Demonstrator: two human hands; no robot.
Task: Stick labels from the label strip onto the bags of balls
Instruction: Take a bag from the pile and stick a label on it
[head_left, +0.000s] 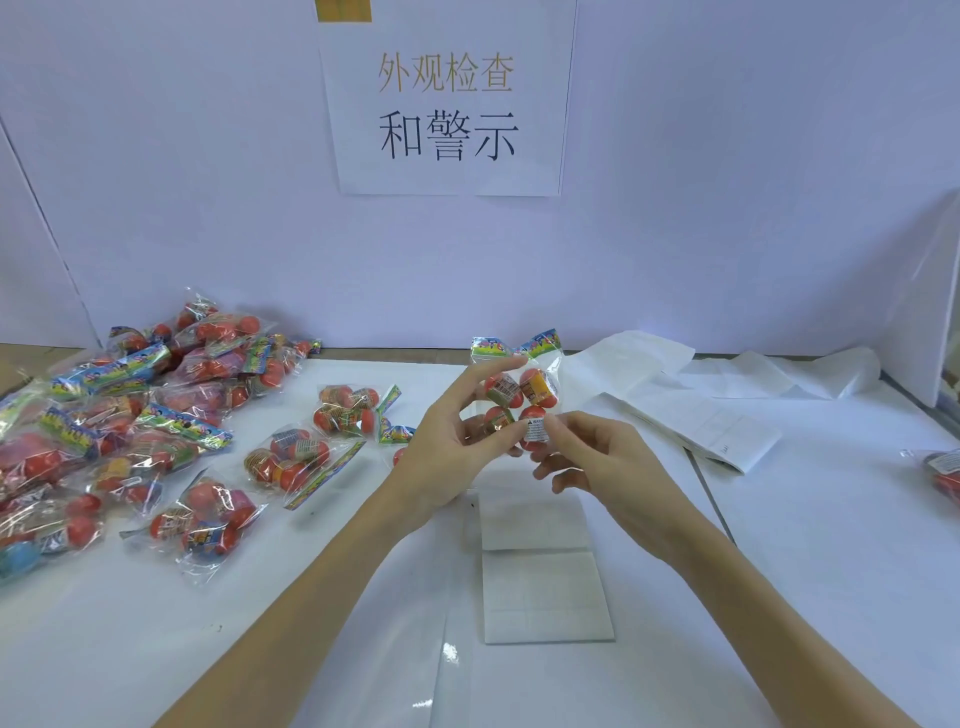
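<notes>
Bag in hand: a clear bag (519, 389) of red balls, held up above the middle of the desk (831, 545), its printed header uppermost.
Label: a small white warning label (536, 430) sits on the bag's lower right ball, under the right thumb; it looks stuck or nearly so.
Left hand (447, 441): fingers curled round the bag's left side, forefinger stretched along the top, gripping it.
Right hand (587, 452): thumb and forefinger pinching at the label on the bag, the other fingers loosely bent below.
Label strip: white backing sheets (540, 592) lie on the desk just near of the hands; folded lengths (691, 415) trail off to the far right. Whether labels remain on them I cannot tell.
Pile: a heap of bags (130, 395) at the left, a few loose ones nearer the middle; no labels are plain on them, so these seem left to do.
Done: one bag (943, 470) at the right edge carries a white label, so probably finished.
Progress: by my guess early, most bags waiting.
</notes>
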